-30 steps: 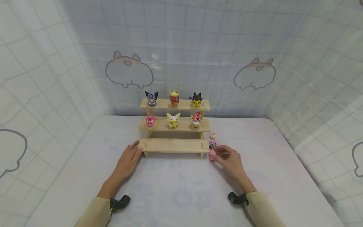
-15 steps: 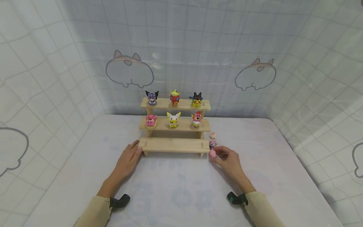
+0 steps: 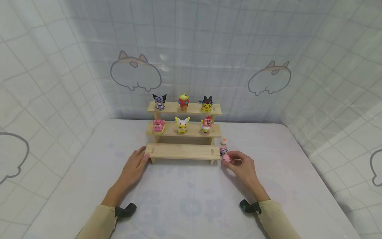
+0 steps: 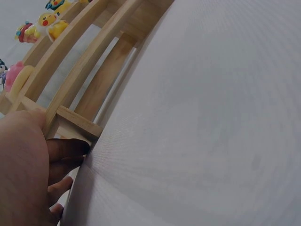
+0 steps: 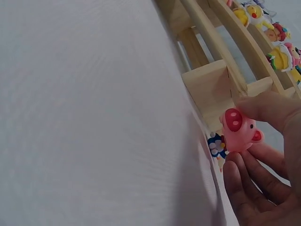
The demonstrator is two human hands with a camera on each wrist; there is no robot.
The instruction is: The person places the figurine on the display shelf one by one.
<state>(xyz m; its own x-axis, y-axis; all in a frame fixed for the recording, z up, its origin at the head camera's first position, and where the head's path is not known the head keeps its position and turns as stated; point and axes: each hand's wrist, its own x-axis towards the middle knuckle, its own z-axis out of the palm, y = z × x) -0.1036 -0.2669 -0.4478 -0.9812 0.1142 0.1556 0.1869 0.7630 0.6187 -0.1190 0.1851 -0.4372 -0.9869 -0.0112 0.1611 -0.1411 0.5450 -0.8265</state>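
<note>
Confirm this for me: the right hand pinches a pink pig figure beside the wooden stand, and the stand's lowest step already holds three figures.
One detail is wrong. The right hand does pinch the pink pig figure beside the wooden stand, but the lowest step holds no figures. The head view shows it bare; the top step and middle step carry three figures each.

A staged tabletop booth, not a lived-in room: a white cloth [image 3: 185, 199] covers the surface under the hands, grid-printed curtains [image 3: 59, 66] with cartoon cats enclose it ahead and to both sides, and a stepped wooden rack [image 3: 183, 131] of toy figures [image 3: 182, 125] stands just beyond the fingertips.
</note>
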